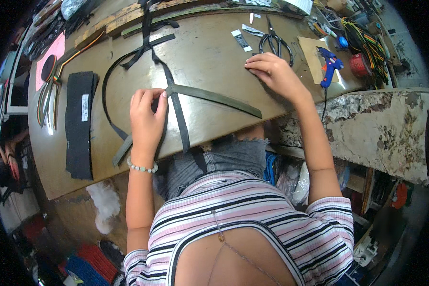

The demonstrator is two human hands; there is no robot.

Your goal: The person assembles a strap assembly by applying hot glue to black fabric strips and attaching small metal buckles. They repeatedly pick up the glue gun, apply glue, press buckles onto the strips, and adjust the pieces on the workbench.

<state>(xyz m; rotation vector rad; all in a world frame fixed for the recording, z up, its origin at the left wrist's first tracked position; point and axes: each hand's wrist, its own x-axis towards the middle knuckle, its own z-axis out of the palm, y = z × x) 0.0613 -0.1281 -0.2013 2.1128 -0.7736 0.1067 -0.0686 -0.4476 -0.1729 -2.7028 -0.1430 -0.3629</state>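
An olive-green webbing strap (219, 99) crosses a black webbing strap (180, 121) on the table. Thumb and fingers of my left hand (147, 117) are closed in a pinch at the crossing. The green strap's other end (122, 151) shows to the left of my wrist. Longer black strapping (147, 40) runs up to the table's far side, with a loop curving down on the left. My right hand (277, 76) hovers just below the black-handled scissors (271, 40), its fingers bent together. Whatever its fingertips hold, if anything, is too small to make out.
A blue glue gun (330, 66) lies on brown card at the right, near a red spool (360, 64). Small packets (241, 40) sit beside the scissors. A black fabric piece (81, 125) and striped cord (57, 81) lie at the left. Wooden strips (112, 24) line the back.
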